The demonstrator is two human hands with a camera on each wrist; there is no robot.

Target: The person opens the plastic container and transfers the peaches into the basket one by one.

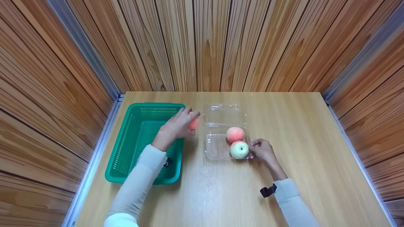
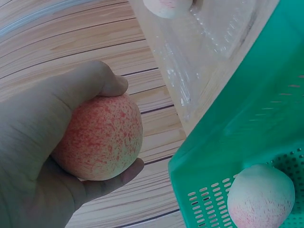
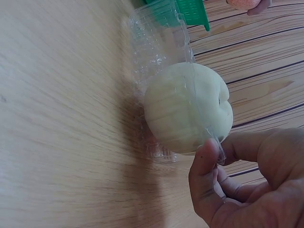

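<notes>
Above the right rim of the green basket (image 1: 130, 115), my left hand (image 1: 178, 125) grips a pink-red peach (image 2: 102, 137), thumb on one side and fingers on the other. My right hand (image 1: 262, 150) pinches the edge of a clear plastic clamshell box (image 1: 216, 146) between thumb and finger at its near right corner. The box lies with its lid (image 1: 222, 114) folded back. Inside its right side sit a pink peach (image 1: 235, 134) and, nearer me, a pale peach (image 3: 190, 109). Another peach (image 2: 261, 197) is in the basket, mostly hidden by my left hand in the head view.
The basket stands on the left of the wooden table (image 1: 303, 132), with the clamshell box to its right. Wood-panelled walls (image 1: 208, 47) rise at the back and both sides. A dark device (image 1: 268, 191) is worn on my right wrist.
</notes>
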